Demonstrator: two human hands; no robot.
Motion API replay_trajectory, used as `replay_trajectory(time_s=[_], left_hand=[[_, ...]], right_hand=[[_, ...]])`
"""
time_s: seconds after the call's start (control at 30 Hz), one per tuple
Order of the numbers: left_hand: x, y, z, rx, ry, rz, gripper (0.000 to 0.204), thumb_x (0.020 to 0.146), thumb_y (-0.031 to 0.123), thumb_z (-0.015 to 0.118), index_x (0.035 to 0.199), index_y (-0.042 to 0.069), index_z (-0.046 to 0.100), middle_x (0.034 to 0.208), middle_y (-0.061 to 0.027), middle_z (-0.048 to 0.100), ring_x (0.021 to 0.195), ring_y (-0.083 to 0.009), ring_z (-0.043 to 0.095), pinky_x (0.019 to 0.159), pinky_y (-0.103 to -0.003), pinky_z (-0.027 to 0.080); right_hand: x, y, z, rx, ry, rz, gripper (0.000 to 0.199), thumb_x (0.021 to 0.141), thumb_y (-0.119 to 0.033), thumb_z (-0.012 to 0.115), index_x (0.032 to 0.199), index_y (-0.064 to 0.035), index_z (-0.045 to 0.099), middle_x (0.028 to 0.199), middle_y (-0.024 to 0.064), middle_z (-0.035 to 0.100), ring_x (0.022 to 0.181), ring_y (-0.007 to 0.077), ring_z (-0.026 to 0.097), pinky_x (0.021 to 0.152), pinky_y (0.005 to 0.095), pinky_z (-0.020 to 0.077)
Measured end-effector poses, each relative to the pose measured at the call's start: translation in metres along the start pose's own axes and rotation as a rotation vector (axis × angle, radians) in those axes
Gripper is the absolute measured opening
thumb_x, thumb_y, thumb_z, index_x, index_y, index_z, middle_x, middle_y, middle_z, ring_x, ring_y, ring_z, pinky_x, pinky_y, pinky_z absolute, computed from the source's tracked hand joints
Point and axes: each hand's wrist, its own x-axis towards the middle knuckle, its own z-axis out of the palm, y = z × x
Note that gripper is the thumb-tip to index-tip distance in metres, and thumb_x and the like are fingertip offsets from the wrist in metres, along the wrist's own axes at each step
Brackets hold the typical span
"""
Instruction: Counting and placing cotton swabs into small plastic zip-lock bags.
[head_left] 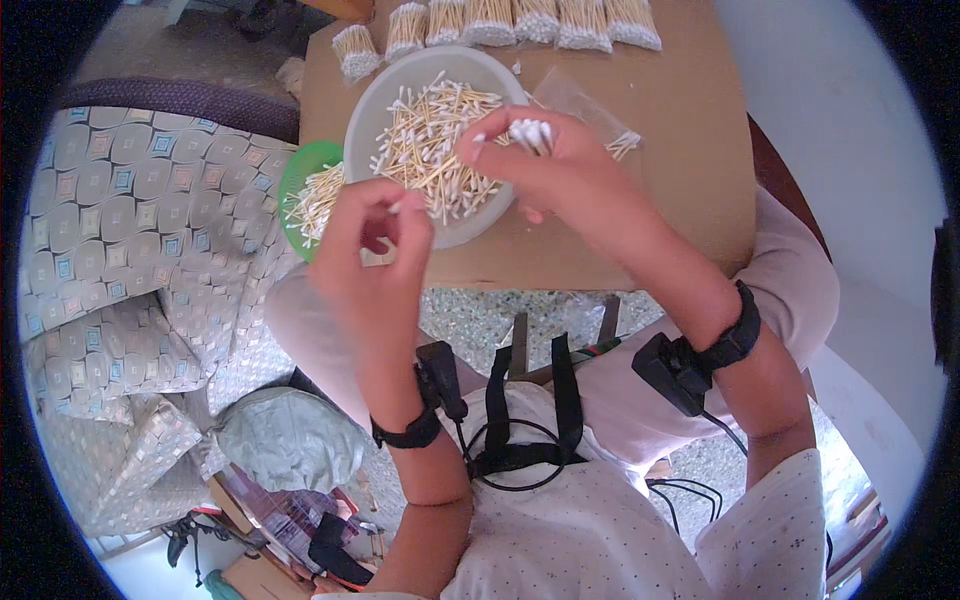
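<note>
A round whitish bowl [358,130] on the cardboard-topped table holds a loose heap of cotton swabs [432,125] with pale wooden sticks. Over the bowl's right side, my right hand [565,170] is closed around a small bunch of cotton swabs [532,132]; their white tips poke out above the curled fingers. Its thumb and forefinger pinch at a white swab tip on the left. At the bowl's near left rim, my left hand [365,260] pinches a cotton swab by thumb and fingertips. Only a bit of white tip shows there.
A green dish [294,185] with more swabs sits left of the bowl. Several swab bundles [490,22] line the table's far edge. A clear plastic bag [575,100] with a few swabs lies behind my right hand. A patterned sofa [140,200] stands at left, a wall at right.
</note>
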Motion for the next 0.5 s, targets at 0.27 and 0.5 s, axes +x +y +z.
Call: replay_trajectory(time_s=[0.27,0.5], left_hand=[[-0.003,0.007,-0.003,-0.456,0.005,-0.206,0.007,0.086,0.009,0.060,0.089,0.002,0.060,0.072,0.0019,0.053,0.062,-0.0044,0.046,0.056,-0.018,0.037],[0.000,-0.009,0.001,-0.575,-0.111,-0.276,0.017,0.090,0.016,0.056,0.091,0.000,0.062,0.074,0.0008,0.055,0.061,-0.0044,0.047,0.056,-0.018,0.037]], right_hand=[[-0.002,0.016,0.004,-0.459,-0.138,-0.072,0.019,0.074,-0.026,0.067,0.079,-0.0079,0.067,0.074,0.0106,0.066,0.069,0.0187,0.061,0.068,0.0334,0.0478],[-0.003,0.020,0.010,-0.335,-0.116,-0.206,0.018,0.075,-0.025,0.066,0.081,-0.0077,0.067,0.075,0.0122,0.065,0.068,0.0201,0.061,0.067,0.0332,0.0480]])
